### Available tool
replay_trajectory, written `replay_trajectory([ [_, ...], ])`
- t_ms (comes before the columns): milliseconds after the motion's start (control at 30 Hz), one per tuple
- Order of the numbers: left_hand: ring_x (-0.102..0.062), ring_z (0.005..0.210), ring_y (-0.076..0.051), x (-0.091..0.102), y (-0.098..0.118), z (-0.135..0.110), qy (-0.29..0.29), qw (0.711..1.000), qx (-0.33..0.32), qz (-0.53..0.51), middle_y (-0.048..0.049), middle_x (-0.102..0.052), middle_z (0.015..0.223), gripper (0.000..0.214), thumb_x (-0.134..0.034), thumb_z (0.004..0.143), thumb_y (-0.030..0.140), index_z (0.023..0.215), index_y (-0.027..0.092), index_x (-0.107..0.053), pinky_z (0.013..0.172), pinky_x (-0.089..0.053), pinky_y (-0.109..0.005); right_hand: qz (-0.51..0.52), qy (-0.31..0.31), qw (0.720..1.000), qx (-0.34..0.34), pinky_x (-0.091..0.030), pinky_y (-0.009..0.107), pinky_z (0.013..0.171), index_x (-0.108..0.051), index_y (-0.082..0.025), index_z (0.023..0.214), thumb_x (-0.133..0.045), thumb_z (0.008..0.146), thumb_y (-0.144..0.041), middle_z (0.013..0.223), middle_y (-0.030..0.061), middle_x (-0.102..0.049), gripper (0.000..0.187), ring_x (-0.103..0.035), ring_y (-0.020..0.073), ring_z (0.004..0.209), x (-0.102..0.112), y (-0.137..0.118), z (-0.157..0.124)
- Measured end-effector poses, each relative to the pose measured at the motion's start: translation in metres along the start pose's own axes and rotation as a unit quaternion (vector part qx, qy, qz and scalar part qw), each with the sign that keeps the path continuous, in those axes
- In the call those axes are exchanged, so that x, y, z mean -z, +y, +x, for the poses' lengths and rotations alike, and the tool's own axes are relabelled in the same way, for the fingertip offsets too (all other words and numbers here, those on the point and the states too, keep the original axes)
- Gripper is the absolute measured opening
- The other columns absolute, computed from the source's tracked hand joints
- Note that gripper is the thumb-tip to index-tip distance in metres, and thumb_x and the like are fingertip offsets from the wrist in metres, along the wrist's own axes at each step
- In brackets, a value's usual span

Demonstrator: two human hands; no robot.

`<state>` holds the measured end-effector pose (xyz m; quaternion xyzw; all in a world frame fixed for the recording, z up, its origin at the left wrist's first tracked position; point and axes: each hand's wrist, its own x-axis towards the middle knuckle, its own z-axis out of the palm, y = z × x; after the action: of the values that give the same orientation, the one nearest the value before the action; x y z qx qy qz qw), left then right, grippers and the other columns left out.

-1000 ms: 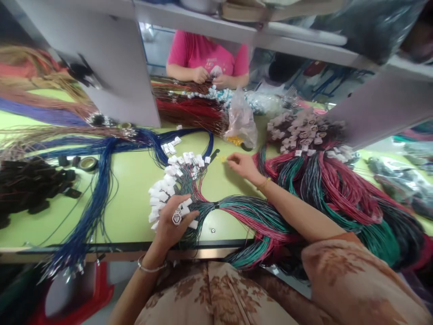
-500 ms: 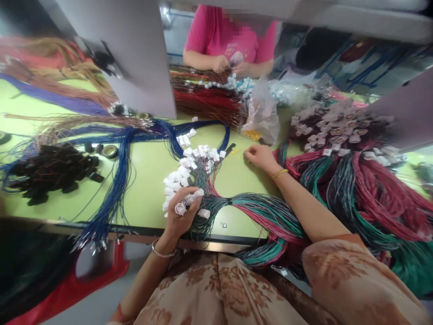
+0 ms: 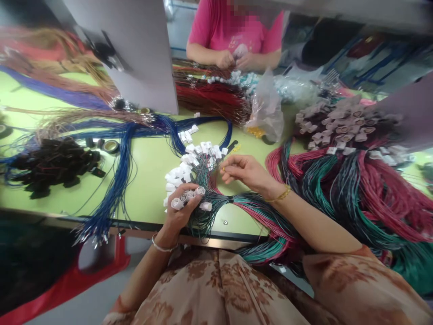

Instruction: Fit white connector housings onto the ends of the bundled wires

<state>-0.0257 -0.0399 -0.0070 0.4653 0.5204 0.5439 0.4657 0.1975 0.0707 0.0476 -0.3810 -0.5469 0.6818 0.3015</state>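
My left hand (image 3: 181, 210) is closed around several white plug connectors (image 3: 188, 195), their open ends facing up. These belong to a bundle of green, black and red wires (image 3: 270, 212), tied with a dark band (image 3: 230, 199). More white connectors (image 3: 179, 174) of the bundle fan out on the green table just beyond. To the right, my right hand (image 3: 245, 171) hovers above the bundle, thumb and fingers pinched on a tiny yellow piece (image 3: 223, 168). A few similar yellow pieces (image 3: 237, 147) lie on the table near a dark strip (image 3: 230, 147).
Blue wires (image 3: 123, 176) and a pile of black connectors (image 3: 57, 167) lie left, by a tape roll (image 3: 111, 146). A plastic bag (image 3: 269, 108) holds yellow pieces. Thick wire bundles (image 3: 365, 180) fill the right. Across the table, a person in pink (image 3: 233, 40) handles wires.
My right hand has come left and nearer from beside the loose yellow pieces, and now a yellow piece shows at its fingertips. My left hand has stayed on the connectors, turned slightly.
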Motion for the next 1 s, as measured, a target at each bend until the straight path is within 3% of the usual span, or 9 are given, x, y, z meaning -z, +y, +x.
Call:
replay_trajectory([
  [67,-0.059,0.067,-0.013,0.0,-0.001,0.0,-0.002,1.0,0.007,-0.03,-0.0025,-0.072,0.082,0.028,-0.079,0.08,0.037,0.099,0.019,-0.069,0.063,-0.046,-0.025,-0.059,-0.031,0.996,0.055,-0.06,0.027,0.067,-0.066,-0.016,0.095,-0.069,0.091,-0.035,0.084,0.0043,-0.072,0.019,-0.069,0.0119,0.07,-0.02,-0.004,-0.008],
  [133,-0.058,0.066,-0.013,0.001,-0.003,0.0,-0.006,0.999,0.014,-0.048,-0.0023,-0.071,0.081,0.029,-0.08,0.08,0.038,0.098,0.019,-0.069,0.062,-0.045,-0.024,-0.154,-0.046,0.975,0.156,-0.058,0.029,0.069,-0.065,-0.017,0.097,-0.059,0.098,-0.028,0.086,0.0045,-0.07,0.012,-0.067,0.0126,0.073,-0.035,-0.005,-0.012],
  [233,-0.058,0.066,-0.012,0.004,-0.006,0.0,-0.021,0.998,0.024,-0.051,-0.0023,-0.07,0.079,0.027,-0.08,0.08,0.04,0.094,0.019,-0.071,0.062,-0.045,-0.025,-0.307,-0.045,0.887,0.341,-0.055,0.032,0.074,-0.064,-0.019,0.096,-0.051,0.098,-0.014,0.089,0.0055,-0.067,0.014,-0.063,0.0154,0.084,-0.048,-0.001,-0.012],
  [300,-0.056,0.063,-0.012,0.006,-0.008,0.001,-0.029,0.998,0.031,-0.056,-0.0011,-0.068,0.076,0.029,-0.08,0.079,0.042,0.095,0.019,-0.072,0.061,-0.045,-0.024,-0.36,-0.057,0.837,0.408,-0.054,0.031,0.074,-0.062,-0.02,0.1,-0.048,0.096,-0.007,0.091,0.0058,-0.066,0.019,-0.061,0.0159,0.086,-0.053,0.004,-0.009],
  [333,-0.056,0.063,-0.012,0.006,-0.009,0.001,-0.031,0.997,0.034,-0.059,-0.0005,-0.067,0.074,0.031,-0.081,0.079,0.043,0.095,0.019,-0.072,0.06,-0.045,-0.024,-0.369,-0.061,0.825,0.422,-0.054,0.029,0.072,-0.061,-0.02,0.102,-0.047,0.095,-0.006,0.091,0.0057,-0.066,0.022,-0.061,0.0155,0.085,-0.055,0.007,-0.008],
  [533,-0.056,0.064,-0.012,0.007,-0.006,0.0,-0.044,0.995,0.044,-0.082,0.0,-0.067,0.075,0.032,-0.08,0.079,0.046,0.097,0.02,-0.072,0.061,-0.045,-0.023,-0.402,-0.049,0.829,0.386,-0.05,0.027,0.066,-0.059,-0.022,0.103,-0.047,0.098,-0.014,0.083,0.0024,-0.066,0.015,-0.06,0.0139,0.073,-0.057,0.013,-0.01],
  [733,-0.059,0.062,-0.013,0.006,-0.002,0.002,-0.039,0.994,0.065,-0.081,-0.0031,-0.07,0.074,0.039,-0.081,0.075,0.051,0.094,0.018,-0.072,0.058,-0.048,-0.025,-0.446,-0.077,0.831,0.324,-0.05,0.03,0.071,-0.061,-0.024,0.102,-0.043,0.095,-0.018,0.086,0.0027,-0.069,0.021,-0.063,0.0166,0.08,-0.055,0.019,-0.012],
  [1000,-0.059,0.058,-0.012,0.007,0.0,0.003,-0.044,0.991,0.085,-0.093,-0.002,-0.071,0.071,0.039,-0.083,0.073,0.05,0.093,0.018,-0.073,0.055,-0.047,-0.023,-0.422,-0.044,0.849,0.316,-0.046,0.027,0.064,-0.058,-0.022,0.094,-0.042,0.097,-0.021,0.082,0.0028,-0.068,0.016,-0.06,0.0143,0.07,-0.059,0.013,-0.014],
])
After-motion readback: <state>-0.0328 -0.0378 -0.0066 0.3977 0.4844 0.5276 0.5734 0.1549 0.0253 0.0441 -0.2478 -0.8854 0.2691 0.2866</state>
